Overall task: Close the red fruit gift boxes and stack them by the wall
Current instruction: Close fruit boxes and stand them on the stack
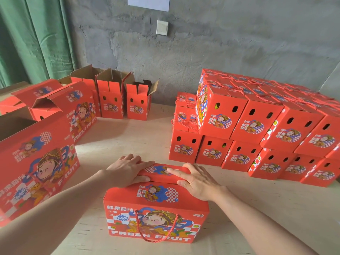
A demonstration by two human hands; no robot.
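Note:
A red fruit gift box (156,218) with a cartoon figure and a red rope handle stands on the table right in front of me. Its far top flap (161,171) is folded down over the near flap. My left hand (127,170) lies flat on the left end of that flap, fingers spread. My right hand (196,179) presses on the right end, with the forefinger stretched along the flap. A stack of closed red boxes (257,126), two layers high, fills the right side up to the wall.
Open red boxes with raised flaps (110,96) stand at the back left by the wall. Two larger open boxes (36,159) sit at my left. A green curtain (31,37) hangs at the far left. Bare tabletop (138,137) lies between the groups.

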